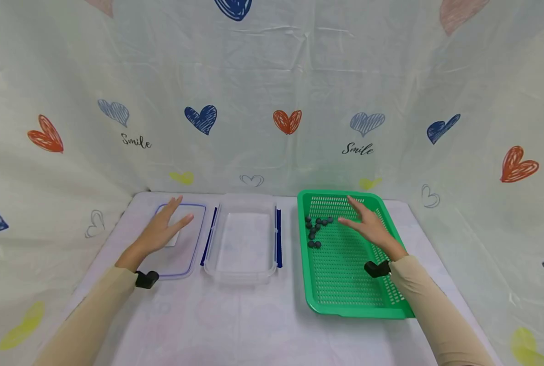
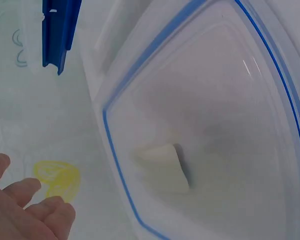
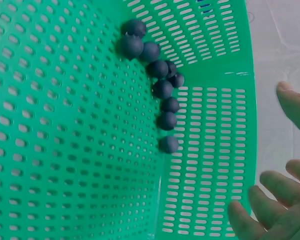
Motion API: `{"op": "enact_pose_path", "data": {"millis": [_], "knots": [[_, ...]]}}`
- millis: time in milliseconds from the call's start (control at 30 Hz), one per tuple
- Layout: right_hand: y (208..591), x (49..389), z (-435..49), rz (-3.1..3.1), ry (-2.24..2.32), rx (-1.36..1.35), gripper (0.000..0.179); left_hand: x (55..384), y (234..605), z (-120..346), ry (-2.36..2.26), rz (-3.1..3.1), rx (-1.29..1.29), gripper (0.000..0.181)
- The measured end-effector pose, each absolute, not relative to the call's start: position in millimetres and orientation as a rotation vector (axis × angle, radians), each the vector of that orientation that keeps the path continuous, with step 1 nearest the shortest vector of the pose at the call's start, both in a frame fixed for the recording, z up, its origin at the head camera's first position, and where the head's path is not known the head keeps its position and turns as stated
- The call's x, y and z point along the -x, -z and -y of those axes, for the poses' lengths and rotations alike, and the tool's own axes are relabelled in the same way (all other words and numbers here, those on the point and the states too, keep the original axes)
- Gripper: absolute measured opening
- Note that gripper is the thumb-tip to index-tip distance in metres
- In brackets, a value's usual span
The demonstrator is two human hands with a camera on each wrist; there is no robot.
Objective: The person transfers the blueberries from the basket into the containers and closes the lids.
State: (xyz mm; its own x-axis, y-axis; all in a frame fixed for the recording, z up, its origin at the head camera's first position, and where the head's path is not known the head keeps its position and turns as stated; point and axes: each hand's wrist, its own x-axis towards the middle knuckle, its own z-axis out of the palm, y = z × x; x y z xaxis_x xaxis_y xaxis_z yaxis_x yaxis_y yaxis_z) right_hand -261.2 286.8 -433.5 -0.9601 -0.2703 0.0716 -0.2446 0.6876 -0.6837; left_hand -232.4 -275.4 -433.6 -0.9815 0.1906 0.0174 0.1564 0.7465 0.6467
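Note:
My left hand hovers over a clear lid with a blue seal, fingers straight and thumb apart, holding nothing. On that lid lies a small white piece, partly behind the hand in the head view. My right hand is held above a green perforated basket, its fingers spread and nothing in them. Several blueberries gather along one end and side of the basket, left of the right hand in the head view. Between the hands stands a clear plastic box without its lid.
Blue locking flaps stick out on both sides of the box. A white cloth covers the table. Behind and around hangs a pale curtain printed with hearts.

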Motion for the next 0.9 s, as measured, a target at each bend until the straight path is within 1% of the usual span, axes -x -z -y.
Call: {"op": "enact_pose_path", "data": {"millis": [167,267,367,500,900], "knots": [[438.8,263.3,-285.0,-2.712,1.290,0.470,0.086,230.1,434.9,264.4,-1.140,-2.835,-0.212,0.083],[441.8,263.4,-284.6,-2.662,1.356,0.503,0.079,229.3,434.7,257.4,-1.194,-2.801,-0.176,0.082],[443.9,263.1,-282.9,-2.600,1.435,0.533,0.067,229.4,433.9,251.5,-1.268,-2.770,-0.154,0.081],[446.4,263.0,-280.0,-2.503,1.514,0.522,0.056,232.0,434.6,244.5,-1.392,-2.707,-0.169,0.078],[462.0,267.0,-268.0,-2.394,1.515,0.433,0.045,237.7,441.8,233.6,-1.708,-2.479,-0.184,0.071]]}}
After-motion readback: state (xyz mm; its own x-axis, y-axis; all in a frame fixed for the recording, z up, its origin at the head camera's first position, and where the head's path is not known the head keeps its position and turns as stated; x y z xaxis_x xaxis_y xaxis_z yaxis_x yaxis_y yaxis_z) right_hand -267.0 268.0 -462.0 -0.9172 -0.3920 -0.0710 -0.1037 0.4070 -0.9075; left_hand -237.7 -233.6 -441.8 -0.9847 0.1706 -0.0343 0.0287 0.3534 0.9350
